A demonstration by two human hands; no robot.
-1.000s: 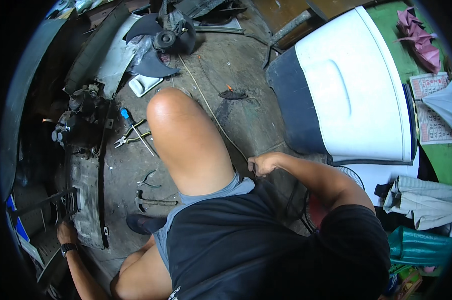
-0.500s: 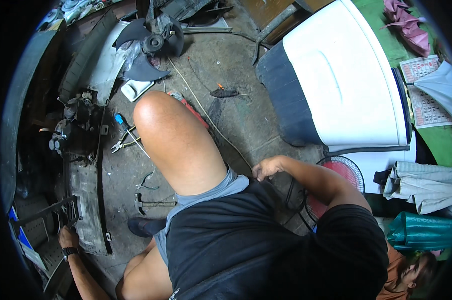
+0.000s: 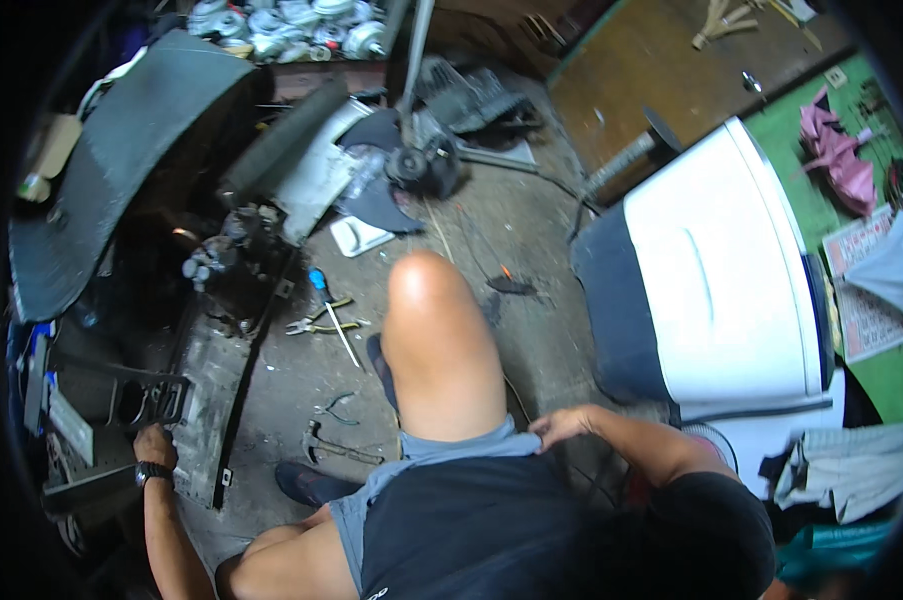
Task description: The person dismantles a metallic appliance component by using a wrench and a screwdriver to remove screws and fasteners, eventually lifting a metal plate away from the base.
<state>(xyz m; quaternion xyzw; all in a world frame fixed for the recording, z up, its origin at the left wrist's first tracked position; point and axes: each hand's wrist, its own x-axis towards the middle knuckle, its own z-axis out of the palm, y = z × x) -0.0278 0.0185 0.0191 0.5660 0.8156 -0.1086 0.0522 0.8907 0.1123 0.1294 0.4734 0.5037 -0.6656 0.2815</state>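
Observation:
On the left, my left hand (image 3: 155,447), with a watch on the wrist, is closed at the near end of a dark bracket-like frame (image 3: 179,402). What its fingers grip is hidden. My right hand (image 3: 563,425) pinches the edge of the grey shorts (image 3: 516,442) beside my raised thigh. Between the hands, a claw hammer (image 3: 343,448) and small pliers (image 3: 337,408) lie on the floor. A blue-handled screwdriver (image 3: 340,328) rests across yellow-and-black pliers (image 3: 316,325). A dirty metal base (image 3: 209,395) extends beside my left hand, with a dark compressor (image 3: 236,265) at its far end.
A fan blade (image 3: 381,195) and white cover (image 3: 359,236) lie ahead. A curved grey panel (image 3: 136,170) leans at left, and a white-and-dark bin (image 3: 726,280) stands at right. Cloth (image 3: 856,465) hangs behind it. Several cans (image 3: 306,28) sit at the back.
The view has shifted, so the scene appears lower and mostly farther right. My right hand has come onto the shorts' edge. My left hand stays by the frame.

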